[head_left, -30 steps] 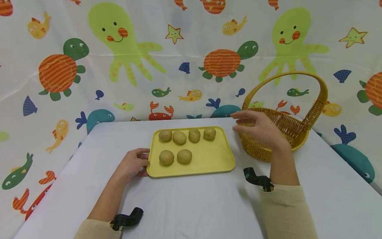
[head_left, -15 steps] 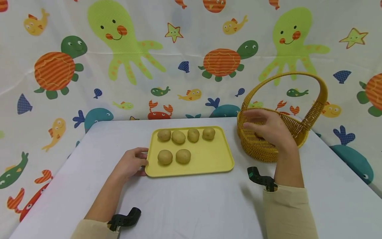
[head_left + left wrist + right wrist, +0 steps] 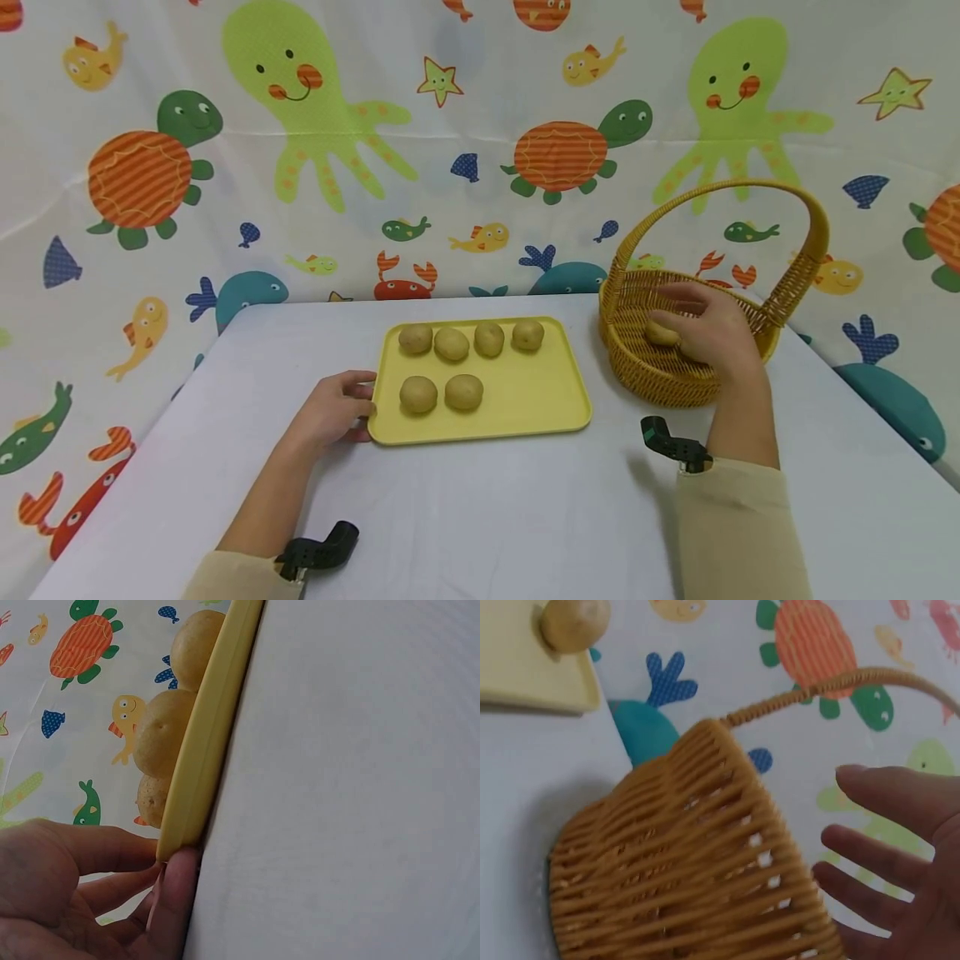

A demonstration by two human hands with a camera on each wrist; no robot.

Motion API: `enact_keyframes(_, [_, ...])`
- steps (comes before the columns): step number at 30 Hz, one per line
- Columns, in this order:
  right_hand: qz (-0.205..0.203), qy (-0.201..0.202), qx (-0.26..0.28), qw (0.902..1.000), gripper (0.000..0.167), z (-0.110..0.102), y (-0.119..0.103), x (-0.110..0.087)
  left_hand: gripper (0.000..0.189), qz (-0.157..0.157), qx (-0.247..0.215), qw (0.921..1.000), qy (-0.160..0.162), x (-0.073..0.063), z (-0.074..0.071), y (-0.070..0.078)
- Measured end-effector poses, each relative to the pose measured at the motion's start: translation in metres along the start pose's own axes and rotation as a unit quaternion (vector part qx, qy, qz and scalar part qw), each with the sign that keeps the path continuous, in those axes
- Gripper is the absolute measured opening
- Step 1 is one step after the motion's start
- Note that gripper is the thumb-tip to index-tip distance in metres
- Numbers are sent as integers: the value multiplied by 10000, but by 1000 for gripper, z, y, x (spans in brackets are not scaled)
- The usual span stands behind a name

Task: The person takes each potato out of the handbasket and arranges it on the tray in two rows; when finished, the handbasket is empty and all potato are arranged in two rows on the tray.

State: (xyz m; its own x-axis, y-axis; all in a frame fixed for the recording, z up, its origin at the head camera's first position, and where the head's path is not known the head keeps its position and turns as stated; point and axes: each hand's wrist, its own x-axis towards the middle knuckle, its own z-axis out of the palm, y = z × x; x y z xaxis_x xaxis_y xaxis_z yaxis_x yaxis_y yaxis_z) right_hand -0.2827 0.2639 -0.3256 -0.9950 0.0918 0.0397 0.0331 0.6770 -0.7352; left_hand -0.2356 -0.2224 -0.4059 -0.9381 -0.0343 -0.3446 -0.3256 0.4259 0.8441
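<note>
A yellow tray [image 3: 532,392] with several potatoes [image 3: 464,392] in two rows lies on the white table. My left hand [image 3: 337,408] is at the tray's left edge; in the left wrist view its fingers [image 3: 176,892] pinch the tray's corner. Over the mouth of the wicker basket [image 3: 652,383], my right hand [image 3: 708,325] hovers with fingers loosely extended. Nothing shows between those fingers in the right wrist view. Below them inside the basket, a potato [image 3: 660,335] shows, and a second is partly hidden by the hand.
The basket's tall handle [image 3: 720,185] arches above the right hand. A white cloth [image 3: 465,158] printed with sea animals hangs behind the table. Both wrists carry black camera mounts [image 3: 675,446].
My right hand has moved rightward from the basket's left rim to over its inside. A potato inside the basket has come into sight. The left hand stays at the tray.
</note>
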Motion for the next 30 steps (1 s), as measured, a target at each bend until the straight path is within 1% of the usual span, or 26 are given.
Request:
enact_keyframes(3, [131,101,16,9999,66,-4,12,2,60,16,-1,10000,8,0,1,0])
enact_keyframes(5, [170,142,-121,9997,67,-7,20,3,60,7,-2,10000,8,0,1,-1])
enact_keyframes(10, [244,43,-313,9992,68,-12,34,5,60,3,-12,10000,22,-1,1,0])
enact_keyframes(13, [285,-63,-252,9993,68,-13,37,8,61,19,1,10000,31,-1,1,1])
enact_keyframes(15, [301,-152,-304,9990,66,-14,39,11,60,7,-1,10000,40,0,1,1])
enact_keyframes(18, [310,-299,-507,9978,64,-18,41,14,59,-48,-16,10000,68,0,2,1])
enact_keyframes(24, [458,-460,-1000,9929,67,-26,46,18,60,-92,3,9999,90,0,5,3])
enact_keyframes(27, [485,-607,-1134,9905,69,-25,46,19,60,-111,56,9998,139,-1,5,4])
enact_keyframes(30, [506,-648,-1281,9883,69,-22,45,21,60,-126,76,9998,149,-2,4,3])
